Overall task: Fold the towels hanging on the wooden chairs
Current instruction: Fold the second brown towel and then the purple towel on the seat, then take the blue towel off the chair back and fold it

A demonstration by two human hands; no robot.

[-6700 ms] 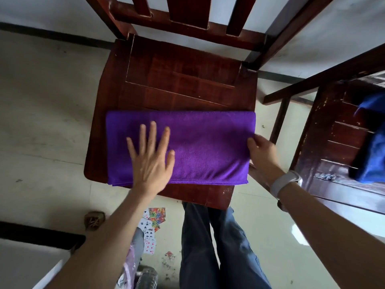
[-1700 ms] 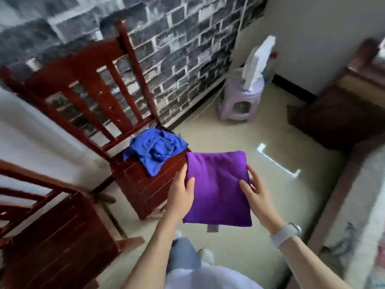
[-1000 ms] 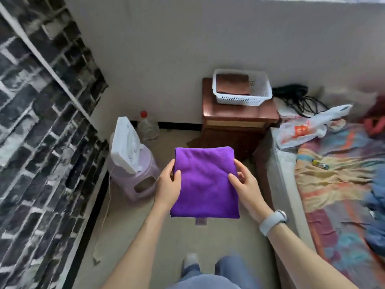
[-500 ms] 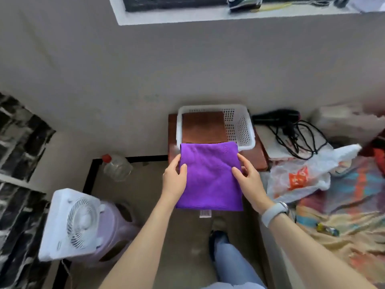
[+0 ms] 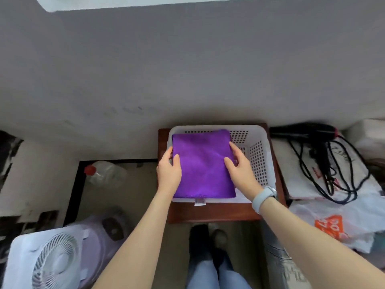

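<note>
Against the grey wall, left hand (image 5: 169, 171) and right hand (image 5: 239, 170) grip the folded purple towel (image 5: 203, 163), lengthwise away, over the basket (image 5: 259, 163).

A grey wall (image 5: 187, 69) is filling the far side. A small wooden nightstand (image 5: 212, 212) is standing against it, a white fan (image 5: 48, 261) is sitting near left, and a black hairdryer (image 5: 308, 130) is lying at right.

A white fan (image 5: 44, 261) stood low left, a red-capped bottle (image 5: 104, 174) beyond it; a black hair dryer (image 5: 302, 130) lay right.
</note>
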